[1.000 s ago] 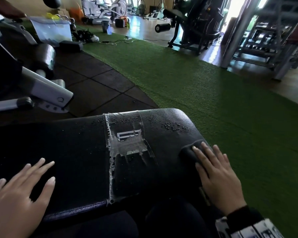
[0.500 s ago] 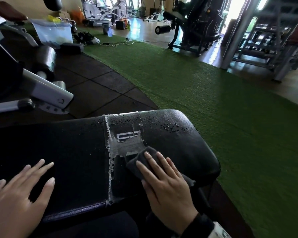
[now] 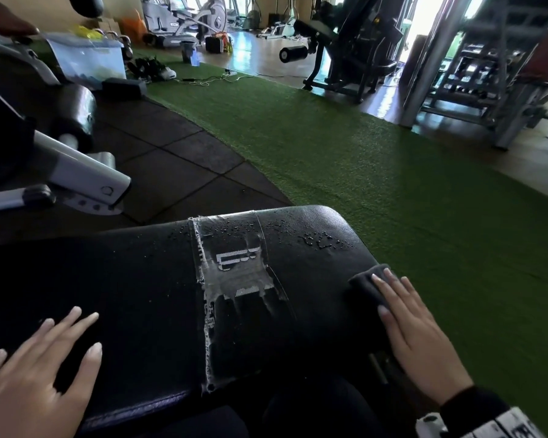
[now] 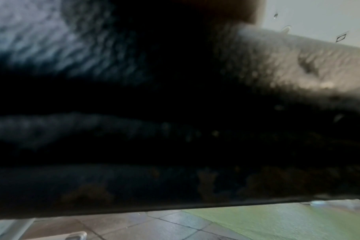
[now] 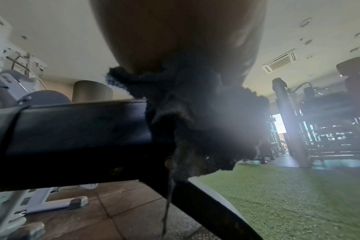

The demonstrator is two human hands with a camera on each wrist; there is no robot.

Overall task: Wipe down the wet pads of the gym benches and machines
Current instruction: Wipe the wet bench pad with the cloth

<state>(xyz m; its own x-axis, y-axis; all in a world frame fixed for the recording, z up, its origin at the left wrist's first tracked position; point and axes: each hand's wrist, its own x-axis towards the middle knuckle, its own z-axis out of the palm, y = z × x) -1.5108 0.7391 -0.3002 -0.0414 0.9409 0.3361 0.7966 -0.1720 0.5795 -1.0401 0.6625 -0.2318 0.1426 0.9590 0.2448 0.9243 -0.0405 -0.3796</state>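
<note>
Our right hand [image 3: 421, 336] presses the soft, limp cloth [image 3: 366, 284] flat-fingered on the slick wet pad [image 3: 298, 248]; left hand [image 3: 35, 374] rests open.

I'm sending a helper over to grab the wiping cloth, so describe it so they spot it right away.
Find the black padded bench beside the green turf, with a strip of peeling clear tape across it. At the pad's right edge, the right hand presses flat on a dark cloth. It is the only soft, fuzzy thing there, matte against the shiny, water-beaded pad.
</note>
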